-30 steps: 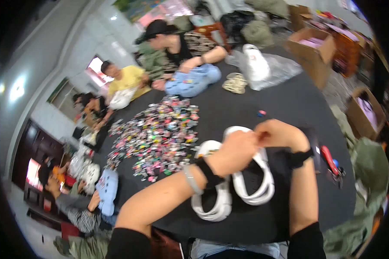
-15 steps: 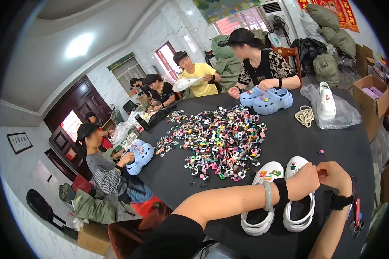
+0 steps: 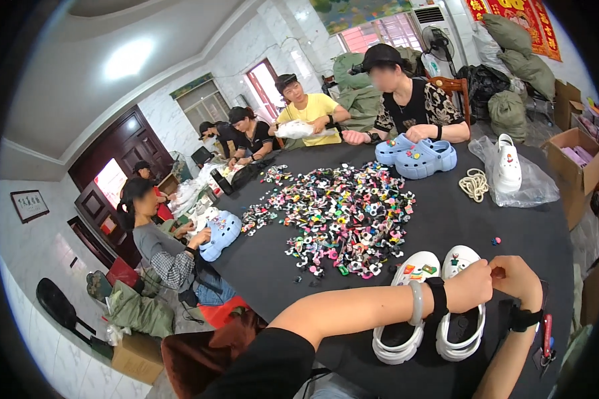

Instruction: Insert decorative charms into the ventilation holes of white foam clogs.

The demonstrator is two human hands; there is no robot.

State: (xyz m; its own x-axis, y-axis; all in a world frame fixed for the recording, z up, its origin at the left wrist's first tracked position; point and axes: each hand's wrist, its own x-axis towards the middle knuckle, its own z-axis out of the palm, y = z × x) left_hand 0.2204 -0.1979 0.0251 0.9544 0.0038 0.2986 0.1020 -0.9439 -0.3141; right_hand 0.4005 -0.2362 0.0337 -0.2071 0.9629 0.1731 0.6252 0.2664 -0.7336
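Note:
My left hand [image 3: 469, 286] is closed above a white clog [image 3: 460, 339], with its forearm crossing over both white clogs. Close against it, my right hand [image 3: 518, 278] has bent fingers that meet the left fingertips; anything held between them is hidden or too small to name. The second white clog [image 3: 396, 349] lies just to the left and carries several colourful shoe charms [image 3: 420, 271] on its toe. On the toe of the clog under my left hand sits a dark green and red charm [image 3: 455, 261].
A big heap of small charms [image 3: 346, 219] covers the middle of the black table [image 3: 439, 206]. Two loose charms [image 3: 496, 241] lie beyond my hands. A red-handled tool [image 3: 547, 332] rests at right. Co-workers handle blue clogs [image 3: 426, 159]; a white clog [image 3: 507, 166] stands on plastic.
My hands stay together in nearly the same pose. The view has shifted slightly. Across the table, the person in yellow has lowered the white bag, and the neighbour's hand has moved left off the blue clogs.

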